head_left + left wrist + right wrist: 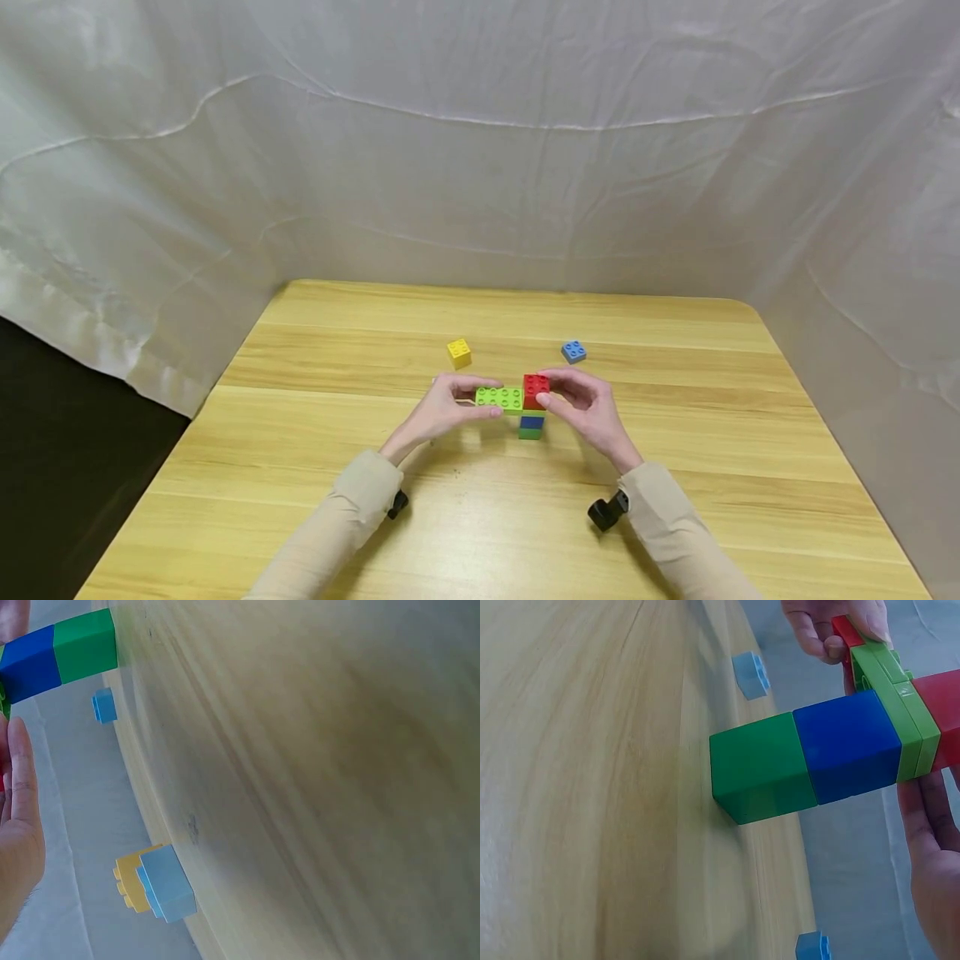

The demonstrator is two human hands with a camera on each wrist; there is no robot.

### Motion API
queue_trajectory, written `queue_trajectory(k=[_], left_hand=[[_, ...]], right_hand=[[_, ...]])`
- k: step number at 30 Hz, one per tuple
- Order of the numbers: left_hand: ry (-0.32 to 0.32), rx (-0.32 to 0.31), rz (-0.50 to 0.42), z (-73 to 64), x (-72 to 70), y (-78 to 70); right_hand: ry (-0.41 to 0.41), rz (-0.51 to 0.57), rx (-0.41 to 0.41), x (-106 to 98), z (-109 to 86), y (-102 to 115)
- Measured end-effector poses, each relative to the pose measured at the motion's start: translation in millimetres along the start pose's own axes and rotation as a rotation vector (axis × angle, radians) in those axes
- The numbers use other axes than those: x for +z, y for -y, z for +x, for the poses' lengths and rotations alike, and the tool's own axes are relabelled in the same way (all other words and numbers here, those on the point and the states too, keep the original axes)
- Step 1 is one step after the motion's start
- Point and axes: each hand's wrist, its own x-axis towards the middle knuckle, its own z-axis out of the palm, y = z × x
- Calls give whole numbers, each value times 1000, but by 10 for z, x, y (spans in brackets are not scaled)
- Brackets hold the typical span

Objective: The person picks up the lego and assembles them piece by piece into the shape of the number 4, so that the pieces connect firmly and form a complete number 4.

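A tower stands upright on the table: a green brick (761, 769) at the bottom, a blue brick (847, 746) above it, then two thin lime layers. The long lime brick (498, 399) reaches out leftward from the tower. My left hand (446, 407) pinches its outer end between thumb and fingers; a small red piece (847, 631) shows beneath that end in the right wrist view. On top of the tower sits a red brick (536, 390), pinched by my right hand (588, 408) with the thumb in front and fingers behind.
Behind the hands lie a yellow brick (459, 353) and, further right, a blue brick (573, 352) on the wooden table (300, 467). A light blue brick (166, 883) stands near the yellow one, mostly hidden by the left hand in the head view. Pale curtains (510, 183) surround the table.
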Motion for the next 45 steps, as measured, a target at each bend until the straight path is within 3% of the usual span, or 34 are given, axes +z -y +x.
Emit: queue_trajectory(k=[5,10,30,36,45], left_hand=[[0,-5,-2,-5,6,-17],[-1,-6,-2,1,11,-27],[0,-10,3,9,-1,-21],[-5,-9,15,3,-15,-19],[6,1,-2,-6,-11,-30]], right_hand=[[17,36,31,-2,3,14],[38,74,12,-9,16,12],[28,67,54,-4,-36,-59],[79,37,146,20,-69,-176],[11,4,181,82,-94,-218]])
